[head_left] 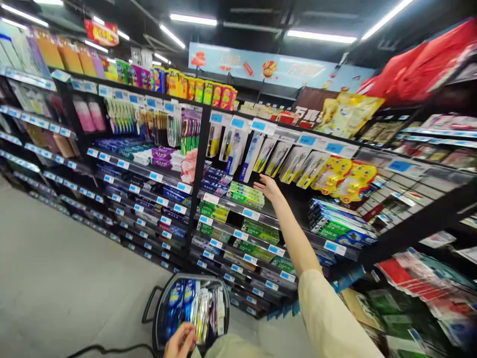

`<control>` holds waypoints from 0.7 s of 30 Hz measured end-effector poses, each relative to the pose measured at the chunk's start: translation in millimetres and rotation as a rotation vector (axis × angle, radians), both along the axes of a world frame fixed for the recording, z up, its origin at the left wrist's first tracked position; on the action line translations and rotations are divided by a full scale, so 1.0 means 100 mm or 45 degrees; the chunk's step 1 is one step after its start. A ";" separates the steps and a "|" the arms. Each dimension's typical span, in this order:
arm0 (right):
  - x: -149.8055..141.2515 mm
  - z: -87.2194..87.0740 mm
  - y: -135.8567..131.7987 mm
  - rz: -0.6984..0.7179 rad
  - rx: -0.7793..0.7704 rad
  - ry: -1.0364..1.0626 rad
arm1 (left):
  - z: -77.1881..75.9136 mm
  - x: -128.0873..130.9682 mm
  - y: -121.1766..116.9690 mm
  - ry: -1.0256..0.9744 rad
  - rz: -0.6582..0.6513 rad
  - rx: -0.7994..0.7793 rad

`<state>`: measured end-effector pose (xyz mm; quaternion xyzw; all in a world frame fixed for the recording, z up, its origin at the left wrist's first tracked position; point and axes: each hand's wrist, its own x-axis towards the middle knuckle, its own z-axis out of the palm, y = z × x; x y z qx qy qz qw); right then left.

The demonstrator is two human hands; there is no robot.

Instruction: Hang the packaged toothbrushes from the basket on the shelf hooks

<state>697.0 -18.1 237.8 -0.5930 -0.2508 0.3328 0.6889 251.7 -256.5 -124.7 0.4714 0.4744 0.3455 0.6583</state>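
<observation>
My right hand [267,188] reaches to the shelf, fingers extended and apart, holding nothing. Its fingertips are by the green toothpaste boxes [246,194], under a row of hanging toothbrush packs [265,155]; contact cannot be made out. A tall blue-and-white toothbrush pack [250,156] hangs just above that hand. Low in front of me, my left hand [181,339] is loosely curled over the near side of a dark basket [159,318], with no object showing in it. Inside the basket lie blue packs [182,296] and several slim toothbrush-like packs [203,308].
Stacked toothpaste boxes [339,223] occupy the shelf farther right, below yellow duck-shaped packs [345,179]. A dark upright post [199,164] divides the shelving. Gold bags [348,114] stand on top. Grey floor [74,268] extends left, with a dark strap or cable [108,349] on it.
</observation>
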 end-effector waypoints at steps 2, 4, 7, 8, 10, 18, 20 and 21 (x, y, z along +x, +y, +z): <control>-0.14 -0.12 -0.23 0.194 0.054 -0.102 | 0.22 -0.02 -0.06 0.015 -0.107 0.039; -0.31 -0.26 -0.49 0.420 0.026 -0.209 | 0.44 -0.02 -0.12 0.033 -0.173 0.088; -0.59 -0.50 -0.86 0.778 -0.139 -0.342 | 0.56 0.01 -0.17 0.100 -0.285 0.139; -0.68 -0.60 -0.96 0.899 -0.224 -0.375 | 0.52 0.02 -0.19 0.087 -0.283 0.093; -0.84 -0.84 -1.13 1.165 -0.441 -0.418 | 0.40 0.04 -0.26 0.064 -0.291 0.015; -1.35 -2.87 -1.53 1.959 -1.120 -0.298 | 0.06 0.09 -0.46 0.060 -0.261 -0.127; -1.48 -3.54 -1.59 1.849 -1.254 -0.218 | -0.04 0.11 -0.46 0.095 -0.223 -0.170; -1.55 -3.87 -1.62 1.749 -1.320 -0.168 | -0.10 0.12 -0.46 0.115 -0.199 -0.196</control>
